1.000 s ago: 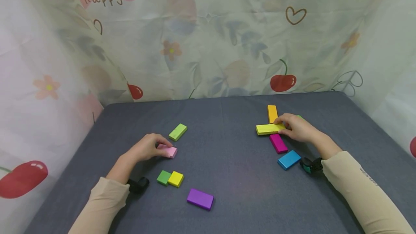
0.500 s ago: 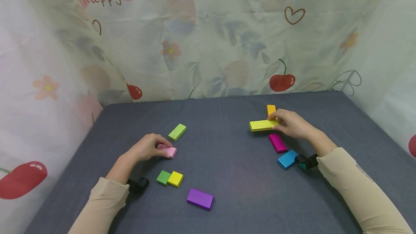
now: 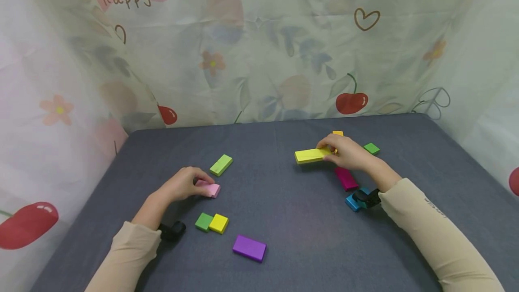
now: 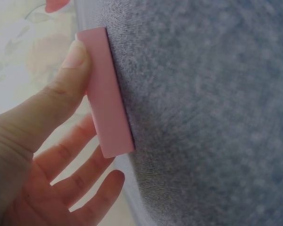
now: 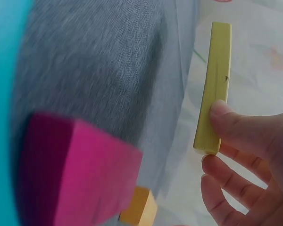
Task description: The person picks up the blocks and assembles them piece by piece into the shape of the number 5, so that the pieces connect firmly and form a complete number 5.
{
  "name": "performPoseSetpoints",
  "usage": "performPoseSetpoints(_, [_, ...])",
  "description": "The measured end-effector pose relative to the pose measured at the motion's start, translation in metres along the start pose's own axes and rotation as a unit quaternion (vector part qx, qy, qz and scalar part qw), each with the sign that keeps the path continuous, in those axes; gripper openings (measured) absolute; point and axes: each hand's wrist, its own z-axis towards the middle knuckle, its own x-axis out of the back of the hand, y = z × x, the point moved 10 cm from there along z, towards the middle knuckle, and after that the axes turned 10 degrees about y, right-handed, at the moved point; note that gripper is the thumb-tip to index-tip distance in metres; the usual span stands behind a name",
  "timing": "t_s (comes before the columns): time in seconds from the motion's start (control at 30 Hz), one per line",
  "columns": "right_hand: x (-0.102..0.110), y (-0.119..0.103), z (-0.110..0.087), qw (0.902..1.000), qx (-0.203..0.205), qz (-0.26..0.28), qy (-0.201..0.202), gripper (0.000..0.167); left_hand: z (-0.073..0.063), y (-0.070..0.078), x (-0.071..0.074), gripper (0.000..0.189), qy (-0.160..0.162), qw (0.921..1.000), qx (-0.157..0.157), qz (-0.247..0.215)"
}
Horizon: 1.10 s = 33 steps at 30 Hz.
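My left hand (image 3: 185,184) pinches a pink block (image 3: 211,189) that rests on the dark grey table. In the left wrist view the thumb lies along one long side of the pink block (image 4: 107,94), its lower edge at the cloth. On the right, my right hand (image 3: 347,151) holds a long yellow block (image 3: 309,156) by its right end, between thumb and fingers. The right wrist view shows the yellow block (image 5: 214,84) raised off the table, its shadow on the cloth. Beneath that hand lie a partly hidden orange block (image 3: 338,133) and a magenta block (image 3: 346,179).
A blue block (image 3: 352,203) sits under the right wrist strap, and a green block (image 3: 371,148) lies beyond the right hand. Around the left hand are a lime block (image 3: 221,165), a small green block (image 3: 204,221) touching a small yellow one (image 3: 219,223), and a purple block (image 3: 249,248).
My right hand has lifted the long yellow block and carried it left, away from above the orange and magenta blocks. The left hand and the pink block have stayed in place.
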Motion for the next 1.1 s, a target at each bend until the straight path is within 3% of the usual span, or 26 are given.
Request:
performPoseSetpoints(0.47, [-0.019, -0.022, 0.015, 0.9998, 0.021, 0.003, -0.005, 0.028, -0.001, 0.001, 0.001, 0.031, 0.0, 1.0, 0.007, 0.0])
performPoseSetpoints(1.1, [-0.044, -0.028, 0.028, 0.9992, -0.029, -0.01, -0.026, 0.029, -0.001, 0.001, 0.001, 0.03, 0.002, 1.0, 0.004, 0.005])
